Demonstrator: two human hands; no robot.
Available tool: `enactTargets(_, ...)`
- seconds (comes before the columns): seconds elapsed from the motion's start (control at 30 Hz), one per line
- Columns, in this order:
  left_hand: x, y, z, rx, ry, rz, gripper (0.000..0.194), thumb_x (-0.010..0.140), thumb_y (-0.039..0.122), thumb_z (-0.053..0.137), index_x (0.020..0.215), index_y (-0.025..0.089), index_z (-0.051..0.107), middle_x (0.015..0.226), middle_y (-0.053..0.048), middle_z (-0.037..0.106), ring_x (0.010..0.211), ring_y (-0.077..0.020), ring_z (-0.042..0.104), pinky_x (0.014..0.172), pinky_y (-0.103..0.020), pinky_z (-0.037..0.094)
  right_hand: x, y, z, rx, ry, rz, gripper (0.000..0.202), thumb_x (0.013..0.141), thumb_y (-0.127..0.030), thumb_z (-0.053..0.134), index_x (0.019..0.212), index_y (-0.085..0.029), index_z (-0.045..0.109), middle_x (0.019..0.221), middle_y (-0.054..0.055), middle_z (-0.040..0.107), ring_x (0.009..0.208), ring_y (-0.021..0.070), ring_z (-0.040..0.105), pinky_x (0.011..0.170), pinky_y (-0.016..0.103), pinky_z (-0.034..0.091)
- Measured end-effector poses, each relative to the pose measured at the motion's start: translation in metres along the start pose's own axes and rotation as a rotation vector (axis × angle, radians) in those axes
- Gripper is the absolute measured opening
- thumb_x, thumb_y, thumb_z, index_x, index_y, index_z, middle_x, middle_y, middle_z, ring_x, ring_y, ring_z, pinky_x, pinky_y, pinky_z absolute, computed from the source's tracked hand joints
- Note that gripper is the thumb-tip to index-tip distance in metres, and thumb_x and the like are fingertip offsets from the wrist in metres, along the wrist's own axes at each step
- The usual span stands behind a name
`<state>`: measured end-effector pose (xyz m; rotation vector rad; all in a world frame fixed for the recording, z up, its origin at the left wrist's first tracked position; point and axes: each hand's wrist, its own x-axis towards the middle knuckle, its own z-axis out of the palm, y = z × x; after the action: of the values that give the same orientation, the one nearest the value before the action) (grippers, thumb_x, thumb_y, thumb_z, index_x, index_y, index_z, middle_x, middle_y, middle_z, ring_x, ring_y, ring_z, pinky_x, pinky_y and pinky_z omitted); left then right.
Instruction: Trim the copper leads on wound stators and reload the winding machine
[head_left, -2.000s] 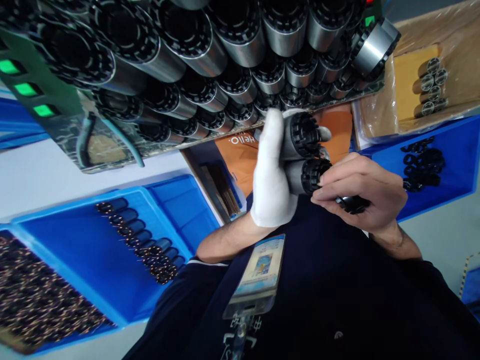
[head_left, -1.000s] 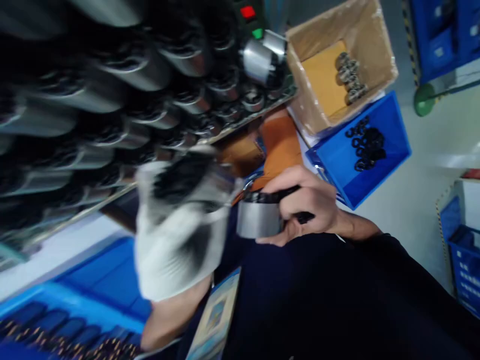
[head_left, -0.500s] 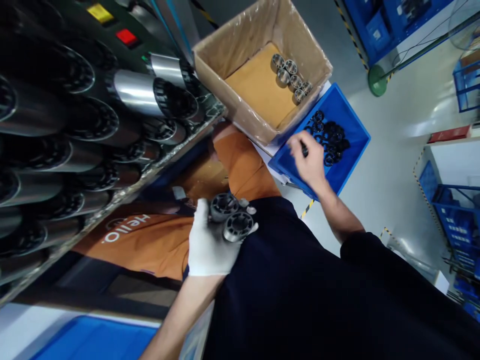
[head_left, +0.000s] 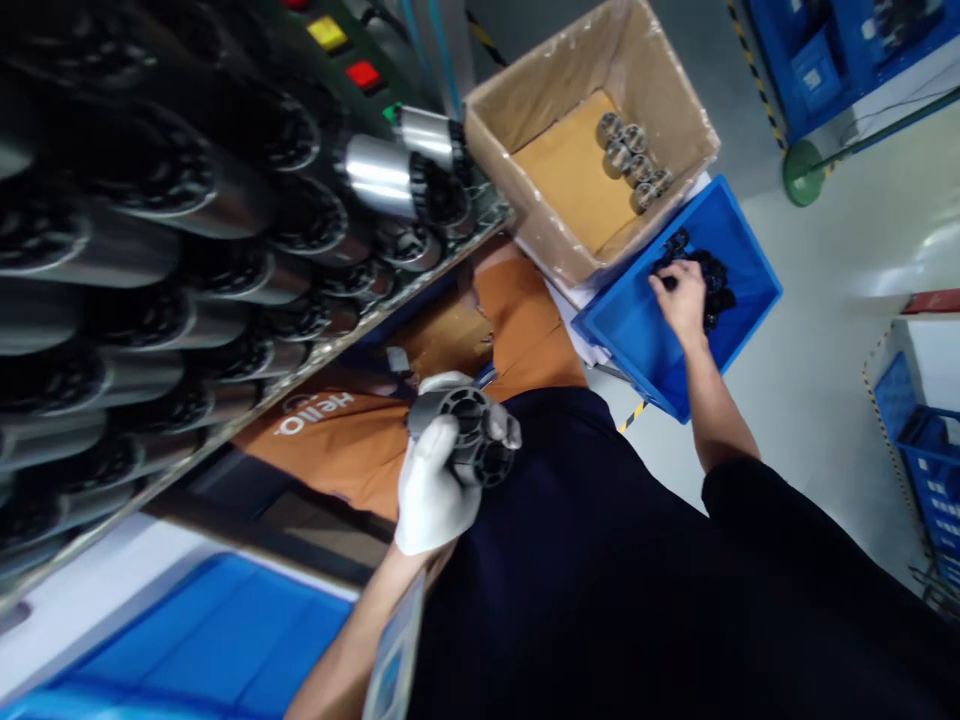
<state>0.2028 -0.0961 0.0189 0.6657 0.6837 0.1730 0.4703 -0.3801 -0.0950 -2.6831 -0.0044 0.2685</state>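
My left hand (head_left: 435,505), in a white glove, is closed around two slotted metal rings that look like motor stators. The upper metal ring (head_left: 463,408) and the lower metal ring (head_left: 495,464) sit side by side in front of my chest, fingertips curled over them. My bare right hand (head_left: 685,305) reaches into a blue bin (head_left: 622,345). Thumb and fingers pinch a small black slotted part (head_left: 670,284), partly hidden by the fingers. Beside and beneath that hand lies a pile of similar black parts (head_left: 718,290).
A lined cardboard box (head_left: 525,210) with several metal rings (head_left: 619,156) adjoins the bin. At left, a rack edge (head_left: 330,350) borders rows of steel cylinders (head_left: 379,175) with black ends. Someone in orange clothing (head_left: 525,320) is close in front. Another blue bin (head_left: 202,630) stands lower left.
My left fingers have closed around the two metal rings, which rested on the more open palm. My right hand has moved deeper over the black parts. The whole view has shifted.
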Motion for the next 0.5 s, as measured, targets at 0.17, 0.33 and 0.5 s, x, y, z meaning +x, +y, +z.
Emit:
enactTargets(0.17,0.0,0.018,0.015,0.121,-0.16,0.109,0.059,0.09,0.075,0.088,0.119,0.026,0.073,0.079,-0.004,0.072,0.095,-0.0339,0.079,0.089,-0.051,0.07,-0.096,-0.088,-0.047,0.516,0.129,-0.462,0.048,0.089,-0.055,0.099,0.121,-0.029,0.075,0.118,0.002,0.081,0.076,0.0168,0.072,0.08,0.041,0.07)
enactTargets(0.33,-0.005,0.028,0.015,0.263,0.013,0.306,0.064,0.106,0.087,0.061,0.115,0.026,0.08,0.114,-0.009,0.078,0.126,-0.0317,0.077,0.114,-0.045,0.067,-0.166,-0.203,-0.059,0.774,-0.021,-0.98,0.05,0.092,-0.041,0.102,0.136,-0.031,0.08,0.115,0.0,0.087,0.101,0.0229,0.083,0.088,0.04,0.076)
enactTargets(0.5,-0.017,0.033,-0.004,0.395,0.054,0.404,0.061,0.114,0.079,0.049,0.131,0.029,0.08,0.139,-0.008,0.072,0.148,-0.0333,0.067,0.134,-0.048,0.055,-0.17,-0.23,-0.051,0.761,-0.124,-1.04,0.054,0.093,-0.042,0.101,0.142,-0.032,0.08,0.121,0.003,0.085,0.106,0.0249,0.084,0.092,0.041,0.078)
